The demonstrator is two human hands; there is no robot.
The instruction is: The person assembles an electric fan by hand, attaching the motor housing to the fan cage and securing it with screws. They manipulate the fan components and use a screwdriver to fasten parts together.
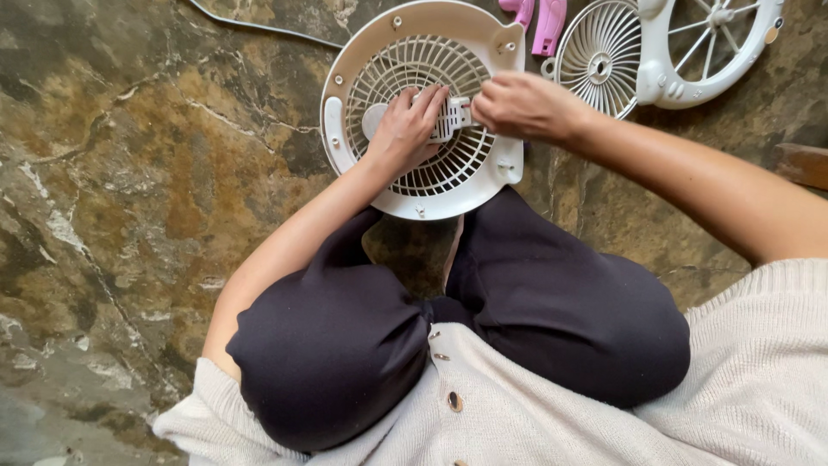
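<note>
Fan housing (pixel 424 108), round and white with a grille, lies on the stone floor (pixel 129 173) just beyond the person's knees. Right of it, at the far edge, lie a second grille (pixel 599 56), a white frame (pixel 716 52) and pink parts (pixel 539 22). Left hand (pixel 407 129) presses flat on the grille, fingers together. Right hand (pixel 522 105) has fingers clamped on a small white part (pixel 450 119) at the hub.

Only 1 view was given, from a camera worn on the person's head. It looked almost straight down over the knees (pixel 448 336) at the stone floor (pixel 129 216), close enough that the fan housing (pixel 423 194) sat just ahead, with both forearms reaching up the frame.
</note>
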